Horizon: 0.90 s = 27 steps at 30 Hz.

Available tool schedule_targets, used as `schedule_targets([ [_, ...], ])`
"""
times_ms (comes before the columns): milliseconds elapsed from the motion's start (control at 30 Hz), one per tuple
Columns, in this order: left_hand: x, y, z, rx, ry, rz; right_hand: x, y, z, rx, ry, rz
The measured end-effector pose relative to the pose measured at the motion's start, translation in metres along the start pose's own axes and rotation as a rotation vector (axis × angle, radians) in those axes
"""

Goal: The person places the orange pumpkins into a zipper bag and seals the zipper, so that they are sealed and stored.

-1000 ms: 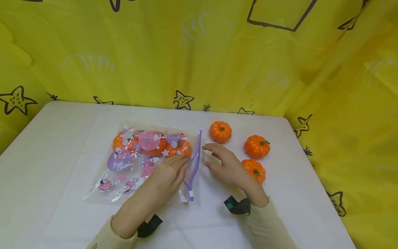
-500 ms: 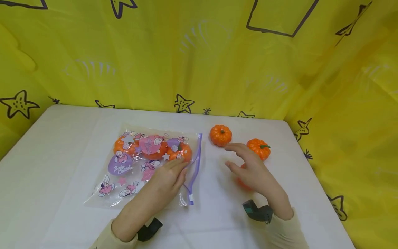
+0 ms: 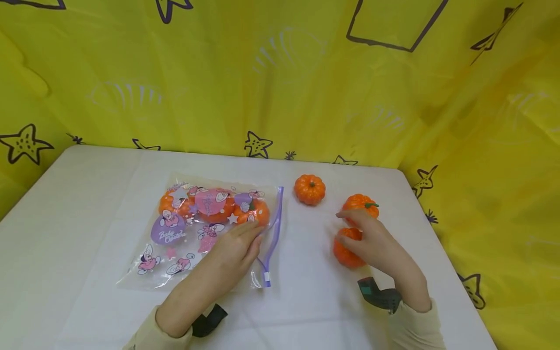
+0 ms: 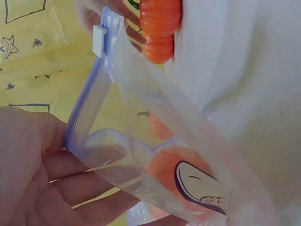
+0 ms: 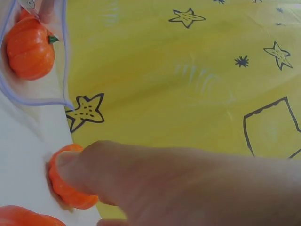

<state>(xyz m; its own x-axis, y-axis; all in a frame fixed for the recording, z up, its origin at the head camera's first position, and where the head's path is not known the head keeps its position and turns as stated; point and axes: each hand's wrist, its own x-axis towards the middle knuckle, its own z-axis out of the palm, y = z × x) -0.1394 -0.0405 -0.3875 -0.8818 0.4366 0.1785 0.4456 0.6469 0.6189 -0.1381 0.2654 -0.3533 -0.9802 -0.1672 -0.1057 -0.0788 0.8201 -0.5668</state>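
Note:
A clear zip bag (image 3: 148, 279) printed with pink and purple cartoons lies on the left, with several small orange pumpkins (image 3: 253, 212) visible inside. My left hand (image 3: 234, 250) holds the bag by its mouth; in the left wrist view the thumb lies at the purple zip strip (image 4: 83, 101) and fingers show behind the film. The mouth gapes, its white slider (image 4: 99, 41) at one end. My right hand (image 3: 374, 238) hovers with fingers spread and curved over the near pumpkin (image 3: 347, 255), overlapping the pumpkin behind it (image 3: 358, 202). Nothing is gripped in it.
Another pumpkin (image 3: 309, 189) stands farther back, right of the bag's mouth. White cloth covers the table (image 3: 302, 311). A yellow curtain (image 3: 210, 97) with dark drawings hangs along the back and sides. Dark camera mounts (image 3: 379, 294) sit at both wrists.
My right hand has moved right, from beside the bag's mouth to over the two right-hand pumpkins. My left hand and the bag stay in place.

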Motion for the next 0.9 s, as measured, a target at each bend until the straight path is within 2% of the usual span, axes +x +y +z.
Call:
schedule_targets([
  [167, -0.001, -0.003, 0.004, -0.008, -0.001, 0.006, 0.000, 0.003, 0.005, -0.027, -0.061, 0.030],
  [333, -0.002, -0.004, 0.007, -0.028, -0.025, -0.032, 0.000, 0.003, 0.008, -0.063, -0.115, 0.072],
  [667, -0.001, -0.010, 0.012, -0.047, -0.089, -0.084, -0.001, 0.003, 0.010, -0.103, -0.154, 0.084],
  [900, 0.000, -0.010, 0.008, -0.033, -0.087, -0.072, -0.002, 0.005, 0.006, -0.115, -0.154, 0.086],
])
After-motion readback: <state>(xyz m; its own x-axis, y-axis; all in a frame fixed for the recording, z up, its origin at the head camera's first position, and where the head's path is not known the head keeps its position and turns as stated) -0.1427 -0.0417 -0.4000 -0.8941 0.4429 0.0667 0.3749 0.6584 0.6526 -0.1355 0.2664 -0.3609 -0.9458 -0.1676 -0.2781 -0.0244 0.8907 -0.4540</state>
